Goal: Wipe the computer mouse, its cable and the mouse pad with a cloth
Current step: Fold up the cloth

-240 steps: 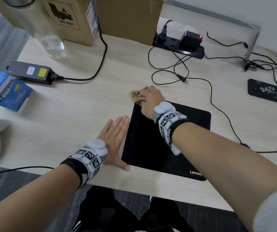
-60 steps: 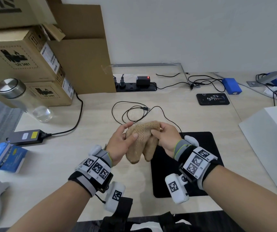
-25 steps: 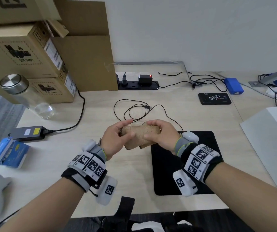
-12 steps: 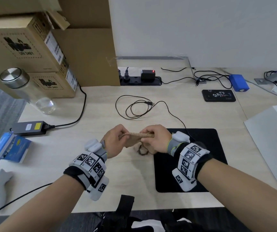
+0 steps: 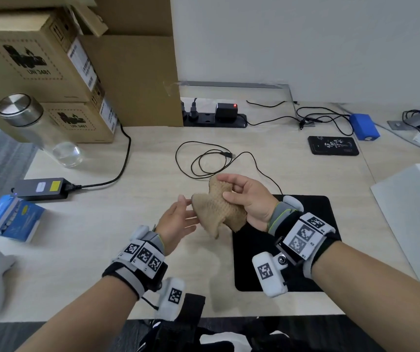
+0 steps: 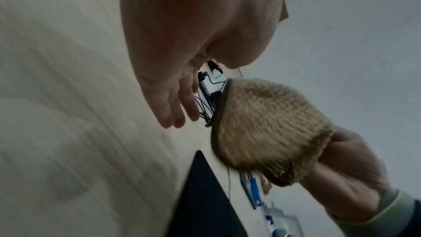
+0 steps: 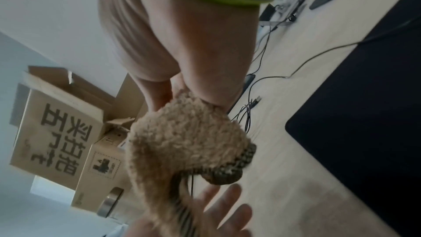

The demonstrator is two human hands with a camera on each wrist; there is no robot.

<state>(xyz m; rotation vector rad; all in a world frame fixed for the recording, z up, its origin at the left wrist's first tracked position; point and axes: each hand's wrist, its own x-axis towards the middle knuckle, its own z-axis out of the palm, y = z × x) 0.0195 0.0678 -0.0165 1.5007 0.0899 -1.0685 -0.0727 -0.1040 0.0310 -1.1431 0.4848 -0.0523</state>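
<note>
A tan knitted cloth [image 5: 219,208] is bunched in my right hand [image 5: 241,196], which grips it palm up above the desk at the left edge of the black mouse pad [image 5: 318,212]. My left hand [image 5: 182,215] is open beside the cloth, its fingers straight and just short of it. The wrist views show the cloth [image 6: 262,129] [image 7: 182,141] in my right hand and the open left hand [image 7: 223,210] below it. The thin black mouse cable [image 5: 203,161] lies coiled behind the hands and runs to the pad. The mouse itself is hidden.
Stacked cardboard boxes [image 5: 38,59] and a glass bottle [image 5: 38,128] stand at the back left. A power strip [image 5: 214,118] lies against the wall. A power adapter [image 5: 41,188] and a blue pack [image 5: 10,219] lie at the left, a black device [image 5: 333,146] and a white box [image 5: 412,212] at the right.
My left hand has let go of the cloth and opened. My right hand has turned palm up and now holds the bunched cloth alone.
</note>
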